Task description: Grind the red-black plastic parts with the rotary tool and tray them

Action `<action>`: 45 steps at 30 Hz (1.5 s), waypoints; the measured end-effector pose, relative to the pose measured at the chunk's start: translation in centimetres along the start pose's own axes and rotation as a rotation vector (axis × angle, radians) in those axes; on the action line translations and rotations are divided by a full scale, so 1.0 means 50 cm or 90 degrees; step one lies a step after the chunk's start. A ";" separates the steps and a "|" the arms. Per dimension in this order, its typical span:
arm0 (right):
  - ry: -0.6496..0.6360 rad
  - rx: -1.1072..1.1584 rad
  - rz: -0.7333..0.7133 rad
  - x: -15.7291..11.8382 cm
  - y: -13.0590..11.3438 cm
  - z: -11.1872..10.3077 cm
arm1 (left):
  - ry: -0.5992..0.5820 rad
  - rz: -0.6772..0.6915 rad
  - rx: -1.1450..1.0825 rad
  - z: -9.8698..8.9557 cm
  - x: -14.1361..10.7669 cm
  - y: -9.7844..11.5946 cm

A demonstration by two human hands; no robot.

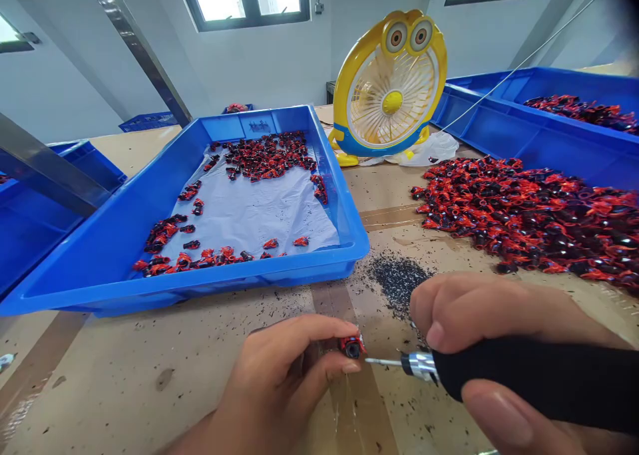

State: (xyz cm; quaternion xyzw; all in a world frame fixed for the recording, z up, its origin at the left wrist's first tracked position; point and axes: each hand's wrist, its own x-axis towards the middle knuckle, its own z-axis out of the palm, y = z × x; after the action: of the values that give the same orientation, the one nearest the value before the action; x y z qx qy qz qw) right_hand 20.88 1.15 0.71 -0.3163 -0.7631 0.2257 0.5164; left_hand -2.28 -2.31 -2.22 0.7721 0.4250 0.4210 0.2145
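My left hand (294, 368) pinches a small red-and-black plastic piece (351, 347) between thumb and fingertips. A dark round opening in the piece faces toward me. My right hand (479, 328) is wrapped round a black handheld rotary tool (529, 378) with a silver chuck and a thin bit (382, 361). The bit points left, its tip just right of the piece with a small gap. Beyond my right hand lies a patch of black shavings (399, 279) on the brown table covering.
A blue tray (357, 239) lined with white plastic holds similar pieces. At right lies a big heap of them (529, 215), with another blue tray (499, 126) behind. A yellow cartoon-eyed fan (392, 102) stands at the back. A metal post (140, 49) rises at left.
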 end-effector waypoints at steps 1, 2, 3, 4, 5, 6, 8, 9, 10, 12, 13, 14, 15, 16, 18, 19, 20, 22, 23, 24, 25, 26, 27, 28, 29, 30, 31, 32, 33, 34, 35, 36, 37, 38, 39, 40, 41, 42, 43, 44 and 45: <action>-0.002 0.000 -0.002 0.000 0.001 0.002 | 0.000 0.001 -0.002 0.000 0.000 0.001; -0.005 0.000 -0.005 0.000 0.001 0.003 | 0.000 0.002 -0.006 0.001 0.000 0.002; -0.006 0.000 -0.007 -0.001 0.002 0.004 | 0.001 0.003 -0.011 0.001 0.001 0.003; -0.008 0.001 -0.009 -0.002 0.002 0.004 | 0.001 0.004 -0.014 0.001 0.001 0.003; -0.009 0.001 -0.011 -0.003 0.002 0.005 | 0.001 0.005 -0.017 0.001 0.001 0.003; -0.010 0.002 -0.013 -0.004 0.003 0.005 | -0.002 0.008 -0.019 0.002 0.001 0.003; -0.011 0.002 -0.016 -0.007 0.002 0.005 | -0.007 0.014 -0.018 0.002 -0.001 0.001; -0.010 0.002 -0.017 -0.008 0.001 0.005 | -0.009 0.017 -0.015 0.001 -0.002 0.000; -0.009 0.002 -0.018 -0.010 0.000 0.005 | -0.010 0.021 -0.010 0.001 -0.003 -0.001; -0.006 0.004 -0.021 -0.012 -0.002 0.003 | -0.014 0.027 0.001 0.001 -0.005 -0.004; -0.005 0.006 -0.024 -0.013 -0.003 0.001 | -0.015 0.029 0.006 0.000 -0.005 -0.004; -0.007 0.010 -0.028 -0.013 -0.003 0.000 | -0.017 0.032 0.012 0.000 -0.004 -0.004; -0.012 0.015 -0.034 -0.012 -0.003 -0.002 | -0.017 0.034 0.017 -0.001 -0.003 -0.003; -0.027 0.019 -0.041 -0.011 -0.002 -0.004 | -0.016 0.038 0.020 -0.002 0.000 -0.002; -0.058 0.025 -0.057 -0.008 0.000 -0.005 | -0.013 0.051 0.024 -0.004 0.006 0.003; -0.069 0.024 -0.064 -0.006 0.002 -0.004 | -0.013 0.060 0.024 -0.005 0.010 0.006; -0.076 0.022 -0.072 -0.005 0.002 -0.001 | -0.016 0.068 0.023 -0.006 0.013 0.008; -0.073 0.009 -0.072 -0.003 0.002 0.009 | -0.022 0.079 0.024 -0.006 0.017 0.012; -0.063 0.004 -0.069 -0.001 0.001 0.016 | -0.022 0.080 0.024 -0.006 0.018 0.013; -0.059 -0.002 -0.063 0.000 -0.002 0.022 | -0.020 0.077 0.023 -0.006 0.018 0.013; -0.059 -0.006 -0.054 0.001 -0.004 0.027 | -0.019 0.075 0.021 -0.006 0.018 0.012; -0.050 -0.004 -0.045 0.002 -0.006 0.031 | -0.021 0.072 0.018 -0.005 0.018 0.012; -0.049 0.000 -0.037 0.004 -0.008 0.033 | -0.024 0.070 0.015 -0.005 0.017 0.011; -0.057 0.008 -0.031 0.005 -0.010 0.033 | -0.028 0.069 0.012 -0.005 0.016 0.011; -0.065 0.016 -0.023 0.007 -0.010 0.031 | -0.031 0.067 0.009 -0.006 0.015 0.010; -0.064 0.021 -0.020 0.008 -0.011 0.029 | -0.032 0.065 0.008 -0.006 0.015 0.010; -0.065 0.023 -0.024 0.010 -0.010 0.026 | -0.032 0.058 0.009 -0.007 0.014 0.010; -0.064 0.018 -0.034 0.011 -0.010 0.024 | -0.030 0.052 0.011 -0.008 0.013 0.010; -0.063 0.010 -0.039 0.011 -0.009 0.023 | -0.027 0.046 0.014 -0.009 0.012 0.010; -0.051 0.006 -0.040 0.010 -0.008 0.023 | -0.026 0.038 0.016 -0.009 0.010 0.010; -0.039 0.006 -0.035 0.009 -0.008 0.024 | -0.026 0.032 0.016 -0.009 0.009 0.009; -0.027 0.014 -0.026 0.007 -0.007 0.026 | -0.029 0.027 0.011 -0.009 0.007 0.008; -0.016 0.024 -0.014 0.004 -0.005 0.028 | -0.033 0.022 0.003 -0.008 0.005 0.006; -0.009 0.030 -0.005 0.002 -0.004 0.030 | -0.039 0.016 -0.005 -0.008 0.004 0.005; -0.004 0.030 -0.003 -0.001 -0.001 0.032 | -0.041 0.009 -0.009 -0.007 0.003 0.004; 0.000 0.019 -0.008 -0.002 0.001 0.032 | -0.039 0.004 -0.009 -0.007 0.003 0.003; -0.001 0.004 -0.011 -0.003 0.004 0.032 | -0.032 0.000 -0.003 -0.007 0.004 0.003; -0.002 -0.011 -0.012 -0.004 0.006 0.032 | -0.023 -0.002 0.006 -0.007 0.005 0.003; -0.007 -0.017 -0.010 -0.003 0.008 0.031 | -0.014 -0.002 0.016 -0.008 0.007 0.004; -0.014 -0.015 -0.007 -0.003 0.009 0.031 | -0.005 0.001 0.023 -0.008 0.008 0.005; -0.027 -0.005 -0.003 -0.002 0.009 0.031 | -0.002 0.005 0.025 -0.009 0.010 0.006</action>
State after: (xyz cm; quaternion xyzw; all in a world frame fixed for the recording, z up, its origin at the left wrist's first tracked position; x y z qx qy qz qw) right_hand 19.60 1.38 -0.22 -0.3119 -0.7755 0.2282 0.4992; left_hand -2.36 -2.08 -1.55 0.7783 0.4300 0.4123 0.1985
